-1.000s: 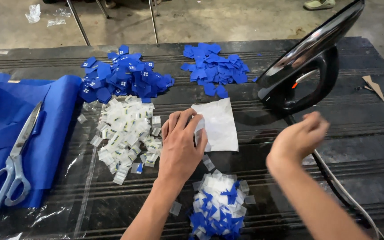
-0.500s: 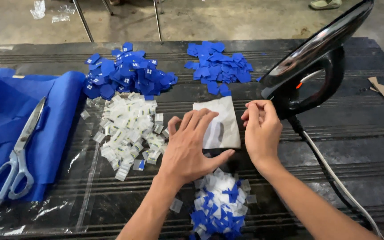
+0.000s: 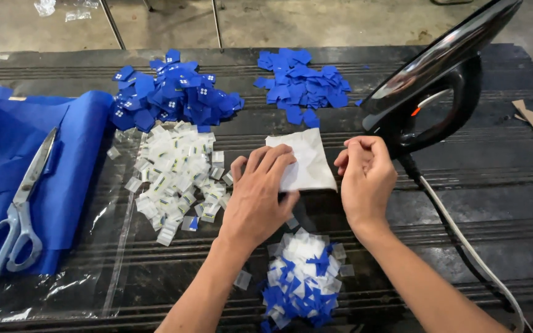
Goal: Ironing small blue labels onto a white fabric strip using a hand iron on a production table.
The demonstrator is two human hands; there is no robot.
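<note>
My left hand (image 3: 259, 197) lies flat with its fingers spread on the lower left part of a white sheet of paper (image 3: 306, 160) on the dark table (image 3: 476, 203). My right hand (image 3: 365, 179) hovers at the sheet's right edge, fingers curled and pinched together; whether something tiny is between the fingertips is unclear. A black iron (image 3: 439, 80) stands on its heel just right of that hand. A pile of small white patches (image 3: 177, 172) lies left of my left hand. A mixed white and blue pile (image 3: 303, 277) lies between my forearms.
Two heaps of blue fabric squares sit at the back: one (image 3: 174, 92) left, one (image 3: 303, 83) centre. Folded blue cloth (image 3: 26, 160) with scissors (image 3: 16, 216) on it lies at the left. The iron's cord (image 3: 464, 246) runs down the right. A small tan scrap (image 3: 525, 114) lies far right.
My right hand came from the right, near the iron, to the white sheet's right edge. My left hand settled flatter on the sheet.
</note>
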